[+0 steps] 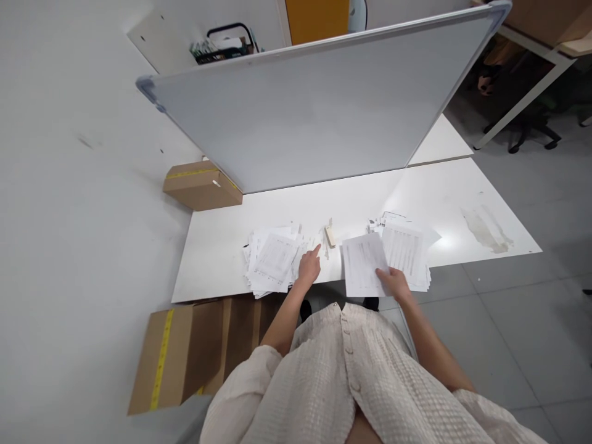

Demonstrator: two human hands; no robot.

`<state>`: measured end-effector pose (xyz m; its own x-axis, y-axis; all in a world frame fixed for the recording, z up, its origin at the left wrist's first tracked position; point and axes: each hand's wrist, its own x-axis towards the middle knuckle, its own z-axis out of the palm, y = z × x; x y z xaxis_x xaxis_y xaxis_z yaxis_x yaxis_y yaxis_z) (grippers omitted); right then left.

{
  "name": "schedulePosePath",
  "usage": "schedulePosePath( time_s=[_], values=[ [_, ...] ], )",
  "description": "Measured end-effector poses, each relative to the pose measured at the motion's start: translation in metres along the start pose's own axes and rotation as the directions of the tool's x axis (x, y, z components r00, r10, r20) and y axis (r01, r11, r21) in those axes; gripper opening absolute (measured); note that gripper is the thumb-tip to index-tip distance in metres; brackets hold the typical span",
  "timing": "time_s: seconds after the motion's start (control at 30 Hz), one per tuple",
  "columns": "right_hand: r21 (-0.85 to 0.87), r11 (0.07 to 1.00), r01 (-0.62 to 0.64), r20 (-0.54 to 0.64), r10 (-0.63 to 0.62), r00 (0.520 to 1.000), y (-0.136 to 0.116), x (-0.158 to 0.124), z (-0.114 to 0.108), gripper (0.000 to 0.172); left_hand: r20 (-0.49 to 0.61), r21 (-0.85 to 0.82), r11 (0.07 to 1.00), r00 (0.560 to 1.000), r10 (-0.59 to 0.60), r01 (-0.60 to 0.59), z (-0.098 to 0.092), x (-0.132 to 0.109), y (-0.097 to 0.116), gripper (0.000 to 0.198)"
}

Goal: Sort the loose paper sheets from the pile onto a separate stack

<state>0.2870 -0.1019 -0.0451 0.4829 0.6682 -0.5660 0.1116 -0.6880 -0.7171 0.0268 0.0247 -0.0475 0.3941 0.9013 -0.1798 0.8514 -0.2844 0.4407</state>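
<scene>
A whiteboard (324, 111) leaned across the back of the white worktop (462, 203), walling off everything behind it, and two cardboard boxes sat to the left, one (201, 185) at the worktop's far corner and a larger one (185, 351) on the floor under its near edge. On the worktop, papers lay in two heaps: a left stack (272, 262) of printed sheets, loosely fanned, and a right stack (407, 253) just as ragged, with a single sheet (363, 265) lying between them near the front edge. The step in hand looked like sorting or collating. The right hand (393, 280) rested on that sheet's lower right corner, fingers flat and pressing rather than gripping. The left hand (309, 268) lay just beside the left stack with its forefinger stretched toward a small pale block (330, 237), possibly a stapler or eraser, though it was too small to tell; the other fingers were loosely curled and held nothing. Scraps lay scattered near that block. Picking up the block would call for a short reach forward over clear worktop, with only the stack's loose edges liable to be brushed. A stain (488, 228) marked the worktop's far right, well apart from the papers.
</scene>
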Motion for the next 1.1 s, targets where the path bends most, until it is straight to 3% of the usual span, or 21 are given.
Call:
schedulePosePath(
  time_s=[0.1,0.2,0.3,0.4,0.5,0.63,0.83,0.97,1.1],
  values=[
    [0.035,0.999,-0.013,-0.104,0.017,0.994,0.002,0.004,-0.038,0.042,-0.193,0.026,0.993,0.975,-0.11,0.118,-0.011,-0.022,-0.03,0.046],
    [0.0,0.999,-0.043,-0.162,0.042,0.986,0.002,0.016,-0.07,0.047,-0.301,0.073,0.938,0.904,-0.303,0.338,-0.02,-0.038,-0.059,0.053],
    [-0.301,0.947,-0.111,-0.263,0.03,0.964,-0.003,0.026,-0.089,0.057,-0.275,0.113,0.874,0.86,-0.429,0.472,-0.022,-0.045,-0.079,0.069],
    [-0.492,0.868,-0.068,-0.383,-0.146,0.912,-0.013,0.026,-0.089,0.064,-0.182,0.132,0.86,0.865,-0.467,0.492,-0.02,-0.047,-0.087,0.076],
    [-0.486,0.871,0.071,-0.309,-0.247,0.919,-0.023,0.019,-0.069,0.056,-0.133,0.135,0.863,0.872,-0.47,0.486,-0.018,-0.047,-0.085,0.075],
    [-0.515,0.822,0.246,-0.096,-0.34,0.936,-0.034,0.001,-0.017,0.048,-0.123,0.13,0.842,0.852,-0.51,0.523,-0.016,-0.044,-0.074,0.065],
    [-0.472,0.728,0.498,0.265,-0.422,0.867,-0.045,-0.03,0.059,0.039,-0.169,0.035,0.777,0.77,-0.616,0.629,-0.015,-0.029,-0.054,0.05],
    [-0.461,0.679,0.571,0.383,-0.428,0.819,-0.045,-0.037,0.075,0.036,-0.18,-0.095,0.771,0.751,-0.635,0.629,-0.022,-0.027,-0.053,0.038],
    [-0.361,0.761,0.54,0.388,-0.404,0.828,-0.047,-0.033,0.074,0.032,-0.207,-0.287,0.8,0.781,-0.589,0.527,-0.042,-0.039,-0.061,0.039]
  ],
)
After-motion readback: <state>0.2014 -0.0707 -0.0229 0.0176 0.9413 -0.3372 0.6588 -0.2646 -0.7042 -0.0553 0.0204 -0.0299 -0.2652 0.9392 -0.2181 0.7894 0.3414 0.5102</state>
